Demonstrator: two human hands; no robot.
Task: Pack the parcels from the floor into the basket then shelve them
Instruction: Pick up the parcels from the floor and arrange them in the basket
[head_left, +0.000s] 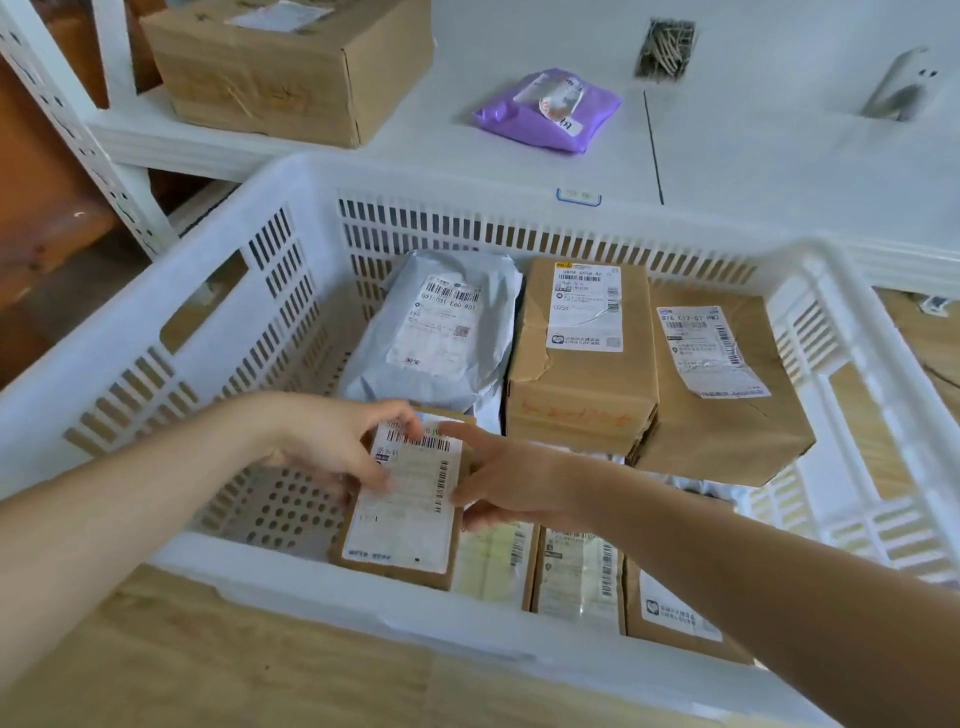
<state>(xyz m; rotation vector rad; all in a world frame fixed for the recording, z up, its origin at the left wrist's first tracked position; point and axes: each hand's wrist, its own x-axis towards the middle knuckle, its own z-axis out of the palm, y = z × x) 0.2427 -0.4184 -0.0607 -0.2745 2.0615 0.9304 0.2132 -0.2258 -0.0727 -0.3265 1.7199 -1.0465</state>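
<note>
Left hand (332, 447) grips small flat cardboard box (402, 514) by left edge, thumb on glossy label; right hand (511, 486) pinches its right edge. Box sits inside white slotted plastic basket (218, 332), near front wall. Beyond hands: crinkled grey polybag (441, 332), two taped brown cartons (579, 358). Purple mailer (545, 109) on white shelf (779, 166) further off

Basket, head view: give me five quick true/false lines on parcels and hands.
1. Both hands are on one small labelled box. True: left hand and right hand hold its sides.
2. The basket is blue. False: it is white.
3. A purple bag lies on the shelf. True.
4. The grey bag lies on the floor. False: it is in the basket.
5. The shelf holds a big brown box. True.
</note>
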